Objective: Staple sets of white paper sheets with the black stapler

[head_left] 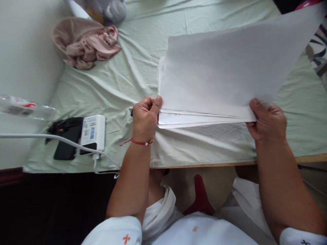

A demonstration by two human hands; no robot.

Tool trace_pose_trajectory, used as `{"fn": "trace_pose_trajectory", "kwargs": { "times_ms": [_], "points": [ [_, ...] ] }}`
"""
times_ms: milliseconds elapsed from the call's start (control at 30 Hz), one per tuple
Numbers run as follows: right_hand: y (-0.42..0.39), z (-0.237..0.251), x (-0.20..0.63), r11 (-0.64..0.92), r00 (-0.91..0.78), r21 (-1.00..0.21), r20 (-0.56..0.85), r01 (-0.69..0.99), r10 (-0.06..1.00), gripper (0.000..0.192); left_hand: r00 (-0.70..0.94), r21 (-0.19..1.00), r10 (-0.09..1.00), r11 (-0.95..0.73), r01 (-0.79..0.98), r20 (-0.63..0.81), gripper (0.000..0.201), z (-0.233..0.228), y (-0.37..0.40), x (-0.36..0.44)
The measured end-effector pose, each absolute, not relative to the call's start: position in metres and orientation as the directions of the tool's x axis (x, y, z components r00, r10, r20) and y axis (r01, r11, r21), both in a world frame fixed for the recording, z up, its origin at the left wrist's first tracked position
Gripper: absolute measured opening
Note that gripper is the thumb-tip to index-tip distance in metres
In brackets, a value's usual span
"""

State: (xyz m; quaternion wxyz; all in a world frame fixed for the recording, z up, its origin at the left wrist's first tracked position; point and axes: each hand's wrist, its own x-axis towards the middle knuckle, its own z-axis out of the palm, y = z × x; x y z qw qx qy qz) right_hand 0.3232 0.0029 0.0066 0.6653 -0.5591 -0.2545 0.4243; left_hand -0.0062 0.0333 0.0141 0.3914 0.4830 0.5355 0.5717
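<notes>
A stack of white paper sheets (217, 71) is held up over the cloth-covered table, its long near edge facing me. My left hand (146, 114), with a red string bracelet at the wrist, is closed on the stack's left edge, thumb on top. At the near right corner my right hand (268, 119) pinches the sheets between thumb and fingers. The top sheet looks blank and its far right part spreads toward the upper right. Lower sheets stick out slightly at the near edge, with faint print on one.
Pale green cloth (138, 75) covers the table. To the left are a white power bank (93, 131) with a cable (51, 136), a black phone (67, 146) and a clear plastic bottle (28, 107). A pink cloth (89, 44) lies at the back left.
</notes>
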Motion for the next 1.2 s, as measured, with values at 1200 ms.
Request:
{"fn": "trace_pose_trajectory", "kwargs": {
  "times_ms": [1200],
  "points": [
    [0.0063,-0.0002,0.3283,0.111,0.564,-0.948,-0.081,-0.298,0.822,0.045,-0.21,0.994,0.976,-0.08,-0.081,0.061,0.058,0.0076,0.0333,-0.0042]
  ]
}}
